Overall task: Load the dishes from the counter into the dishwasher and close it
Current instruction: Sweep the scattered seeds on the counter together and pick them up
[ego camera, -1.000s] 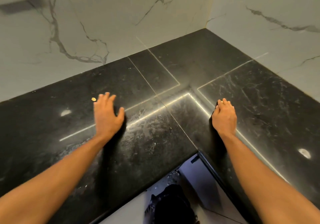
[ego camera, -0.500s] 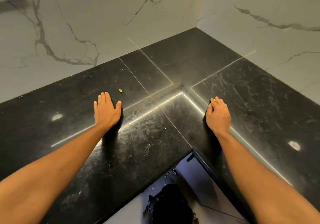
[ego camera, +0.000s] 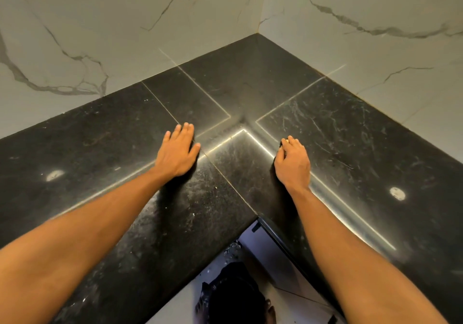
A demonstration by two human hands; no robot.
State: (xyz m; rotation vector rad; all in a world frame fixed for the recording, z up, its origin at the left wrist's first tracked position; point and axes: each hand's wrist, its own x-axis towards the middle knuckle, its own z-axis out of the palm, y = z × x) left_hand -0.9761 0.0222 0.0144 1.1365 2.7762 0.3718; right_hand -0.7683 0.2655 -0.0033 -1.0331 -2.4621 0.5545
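No dish and no dishwasher is in view. My left hand (ego camera: 176, 153) lies flat on the black stone counter (ego camera: 250, 93) with its fingers straight and its thumb at a seam line. A little to the right, my right hand (ego camera: 292, 161) rests on the same counter with fingers loosely bent, holding nothing I can make out. Both hands sit near the inner corner of the L-shaped counter.
White marble walls (ego camera: 150, 18) close the counter at the back and right, meeting in a corner. Two lamp reflections (ego camera: 397, 193) shine on the stone. Below the counter's front edge (ego camera: 255, 217) are pale floor and my dark clothing (ego camera: 233, 296).
My left hand slid right and forward to the seam, and the small yellow crumb beside it is no longer visible. The fingers of my right hand bent slightly.
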